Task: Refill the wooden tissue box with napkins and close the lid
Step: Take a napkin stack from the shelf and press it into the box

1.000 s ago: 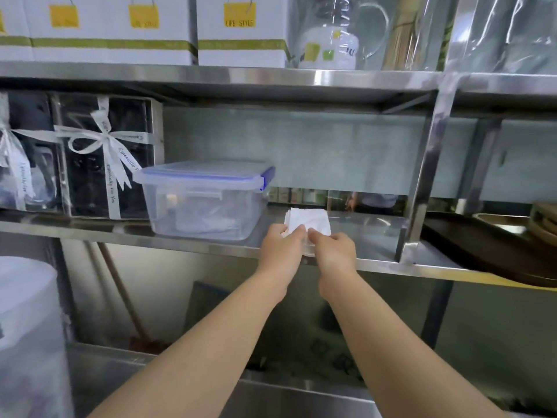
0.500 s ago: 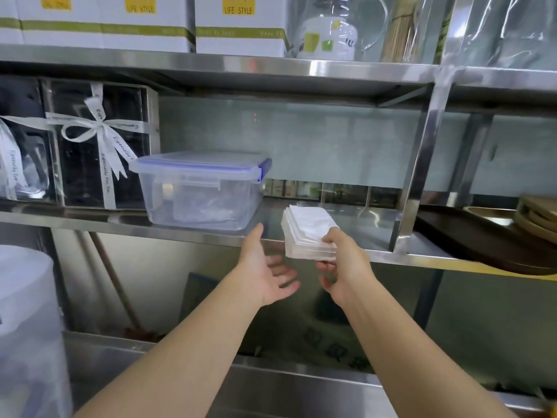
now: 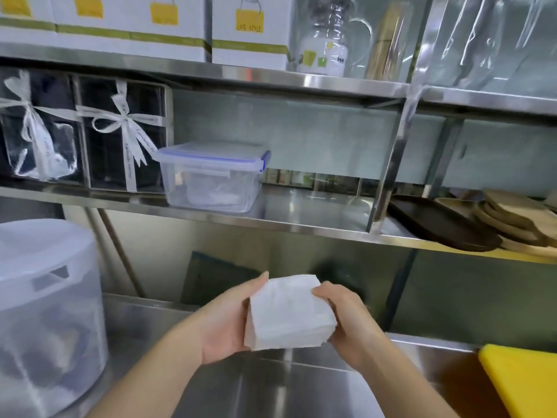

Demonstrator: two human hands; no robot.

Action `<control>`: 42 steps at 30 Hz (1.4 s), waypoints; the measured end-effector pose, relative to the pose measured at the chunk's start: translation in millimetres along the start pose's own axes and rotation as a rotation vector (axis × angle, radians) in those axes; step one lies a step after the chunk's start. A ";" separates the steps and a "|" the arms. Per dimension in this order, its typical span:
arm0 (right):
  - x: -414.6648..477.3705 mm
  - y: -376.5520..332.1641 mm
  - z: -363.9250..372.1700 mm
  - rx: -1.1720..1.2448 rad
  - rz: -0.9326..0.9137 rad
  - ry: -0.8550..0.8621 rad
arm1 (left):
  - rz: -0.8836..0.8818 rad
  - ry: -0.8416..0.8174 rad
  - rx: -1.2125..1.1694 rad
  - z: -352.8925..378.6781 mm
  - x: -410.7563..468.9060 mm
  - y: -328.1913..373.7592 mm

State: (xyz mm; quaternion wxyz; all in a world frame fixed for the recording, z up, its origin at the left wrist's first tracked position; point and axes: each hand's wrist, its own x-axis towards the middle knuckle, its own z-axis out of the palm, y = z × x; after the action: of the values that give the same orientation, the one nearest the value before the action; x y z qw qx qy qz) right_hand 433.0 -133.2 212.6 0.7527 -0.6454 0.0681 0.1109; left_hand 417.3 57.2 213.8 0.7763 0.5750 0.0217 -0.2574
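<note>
A thick stack of white napkins [image 3: 289, 312] is held between both hands, low in the middle of the view, above the steel counter [image 3: 271, 384]. My left hand [image 3: 229, 321] cups its left side and underside. My right hand [image 3: 343, 318] grips its right edge. The wooden tissue box is not in view.
A clear plastic container with a blue-trimmed lid [image 3: 211, 176] stands on the middle steel shelf [image 3: 301, 229]. Dark ribboned gift boxes [image 3: 123, 134] sit to its left, dark and wooden trays [image 3: 470, 224] to its right. A large translucent tub [image 3: 45, 312] is at left, a yellow board [image 3: 524, 378] at lower right.
The napkin stack came off the middle shelf and moved down toward me. My left hand, open half a second ago, now holds the stack together with my right.
</note>
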 end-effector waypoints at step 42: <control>-217.6 77.9 -32.6 -0.104 0.092 0.157 | -0.078 0.316 0.082 73.2 -163.6 -112.9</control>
State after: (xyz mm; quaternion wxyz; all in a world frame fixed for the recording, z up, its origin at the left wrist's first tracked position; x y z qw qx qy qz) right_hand 204.3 -171.5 186.4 0.7047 -0.6864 0.1505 0.0978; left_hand 208.4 29.0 193.0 0.7285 0.6382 0.1554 -0.1946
